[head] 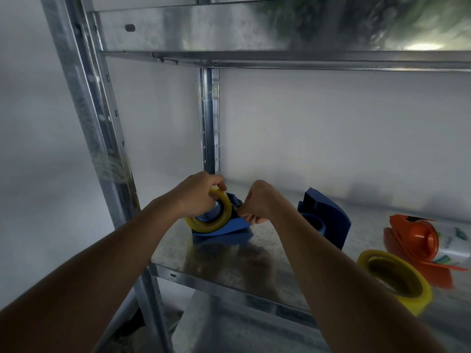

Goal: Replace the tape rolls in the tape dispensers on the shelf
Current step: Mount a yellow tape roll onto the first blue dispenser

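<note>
A blue tape dispenser (224,231) stands at the left end of the metal shelf (229,270). A yellow tape roll (224,217) sits on its blue hub, tilted towards me. My left hand (197,193) grips the roll at its top edge. My right hand (257,203) has its fingers curled on the dispenser's front end, by the cutter. A second blue dispenser (326,216) stands to the right with a bare hub. Farther right lies a loose yellow tape roll (397,278) near the shelf's front edge, and an orange dispenser (418,247) behind it.
A white roll or canister with green print (456,242) sits in the orange dispenser. Steel uprights (102,149) frame the shelf on the left, with another upright (210,118) at the back. An upper shelf (280,57) hangs overhead. A white wall lies behind.
</note>
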